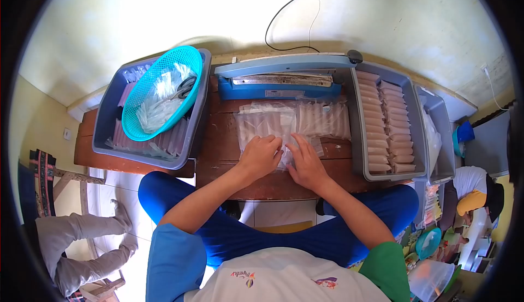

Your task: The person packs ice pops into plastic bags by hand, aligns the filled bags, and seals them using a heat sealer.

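Observation:
Both of my hands are over a clear plastic bag (pixel 254 127) packed with a row of pale pinkish filled tubes. My left hand (pixel 262 157) is closed, its fingers curled at the bag's near edge. Beside it my right hand (pixel 308 165) touches the plastic with fingers and thumb apart. More bagged pinkish tubes (pixel 325 119) lie just to the right, partly touching the first bag. Behind them stands a blue impulse sealer (pixel 278 90) with its long arm raised.
At left, a grey bin (pixel 197 116) of tubes carries a turquoise basket (pixel 131 124) with clear bags and scissors. A grey crate (pixel 357 154) at right holds tubes in two rows. The brown table (pixel 218 165) ends before my knees. Other people (pixel 472 190) sit on both sides.

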A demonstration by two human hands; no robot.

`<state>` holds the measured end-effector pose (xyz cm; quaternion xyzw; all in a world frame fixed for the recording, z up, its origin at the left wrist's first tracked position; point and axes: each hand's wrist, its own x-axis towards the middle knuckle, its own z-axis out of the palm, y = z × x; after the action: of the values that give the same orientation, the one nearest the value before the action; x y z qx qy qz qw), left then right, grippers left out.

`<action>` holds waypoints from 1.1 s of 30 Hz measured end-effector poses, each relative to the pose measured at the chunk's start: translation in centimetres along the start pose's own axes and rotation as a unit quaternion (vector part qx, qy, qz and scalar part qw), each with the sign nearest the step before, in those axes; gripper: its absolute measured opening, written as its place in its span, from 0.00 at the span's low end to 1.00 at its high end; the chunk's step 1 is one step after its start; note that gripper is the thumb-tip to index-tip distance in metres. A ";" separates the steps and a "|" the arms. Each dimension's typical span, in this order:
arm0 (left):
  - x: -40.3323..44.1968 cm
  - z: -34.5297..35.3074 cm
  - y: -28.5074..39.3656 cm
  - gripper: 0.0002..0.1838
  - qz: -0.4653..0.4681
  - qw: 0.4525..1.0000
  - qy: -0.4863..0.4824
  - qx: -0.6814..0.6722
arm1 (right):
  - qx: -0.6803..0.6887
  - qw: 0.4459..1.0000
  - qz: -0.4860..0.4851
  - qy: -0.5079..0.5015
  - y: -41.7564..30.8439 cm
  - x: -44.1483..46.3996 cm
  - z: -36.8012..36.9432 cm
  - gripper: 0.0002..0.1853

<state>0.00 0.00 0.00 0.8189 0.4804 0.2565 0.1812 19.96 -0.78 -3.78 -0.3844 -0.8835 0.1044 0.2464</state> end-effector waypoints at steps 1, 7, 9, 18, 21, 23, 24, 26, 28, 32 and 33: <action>0.0 0.1 -0.1 0.07 0.002 1.000 0.009 -0.005 | 0.042 0.999 -0.010 0.015 0.5 0.1 0.2 0.41; -0.3 -0.6 -0.6 0.06 -0.002 1.000 0.012 -0.009 | 0.089 0.996 0.015 0.020 -1.6 2.2 -0.9 0.43; -0.3 -0.2 -0.6 0.06 0.002 1.000 0.014 -0.018 | 0.067 0.997 0.035 -0.001 -1.5 2.2 -0.7 0.44; -0.3 0.3 -0.3 0.06 -0.004 1.000 0.005 -0.015 | 0.065 0.994 0.077 -0.037 0.9 2.2 1.2 0.44; -0.2 0.6 -0.4 0.06 0.000 1.000 0.006 -0.009 | 0.050 0.995 0.075 -0.044 1.5 2.9 1.4 0.43; -0.3 0.6 -0.4 0.06 0.011 1.000 0.011 -0.012 | 0.034 0.994 0.092 -0.047 1.9 3.2 1.8 0.42; -0.3 0.6 -0.4 0.06 0.010 1.000 0.011 -0.012 | 0.035 0.994 0.091 -0.047 2.0 3.4 1.9 0.42; -0.3 0.7 -0.4 0.06 0.006 1.000 0.008 -0.005 | 0.015 0.992 0.110 -0.054 2.2 4.0 2.1 0.39; -0.3 0.6 -0.3 0.06 0.006 1.000 0.008 -0.001 | 0.020 0.990 0.121 -0.064 2.6 4.5 2.7 0.38; -0.3 0.6 -0.4 0.05 0.013 1.000 0.005 0.007 | 0.012 0.988 0.127 -0.088 2.6 5.0 2.7 0.33; -0.4 0.7 -0.5 0.05 0.012 1.000 0.006 0.007 | 0.012 0.988 0.126 -0.089 2.6 5.2 2.7 0.33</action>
<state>-0.07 -0.11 -0.94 0.8243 0.4733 0.2602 0.1699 17.18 4.81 -5.22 -0.4792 -0.8449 0.1788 0.1565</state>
